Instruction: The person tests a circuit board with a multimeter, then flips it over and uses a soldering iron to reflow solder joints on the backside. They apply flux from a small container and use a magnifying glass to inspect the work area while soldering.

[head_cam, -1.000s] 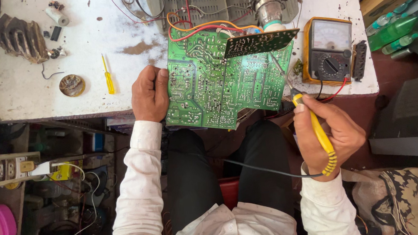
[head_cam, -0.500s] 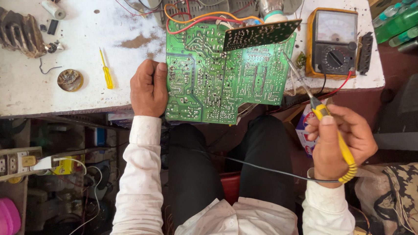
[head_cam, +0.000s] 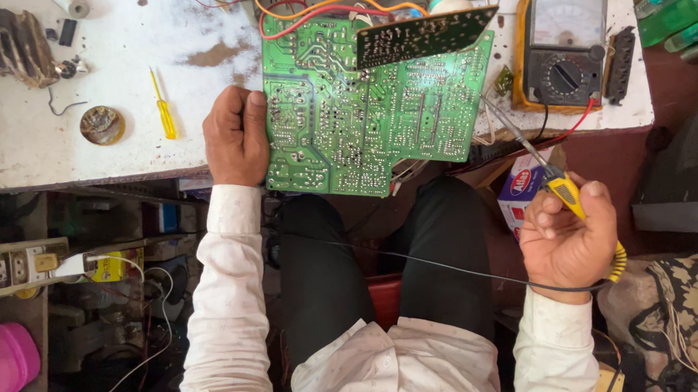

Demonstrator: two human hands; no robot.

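Green circuit board point(head_cam: 371, 108), solder side up, fills the upper centre of the frame, its far edge resting on a stained white workbench point(head_cam: 75, 150) and its near edge hanging out over the seated person's lap. The left hand point(head_cam: 234, 138) grips the board's left edge, thumb on top and fingers curled underneath. At the right of the frame, the right hand point(head_cam: 569, 238) is closed around the yellow handle of a soldering iron point(head_cam: 557, 185); its thin metal tip points up and left, ending just beside the board's right edge. A black cord runs from the iron across both thighs. An analogue multimeter point(head_cam: 561, 46) in a yellow case lies at upper right. A small yellow screwdriver point(head_cam: 164, 111) and a round tin point(head_cam: 102, 125) lie at the left of the bench.
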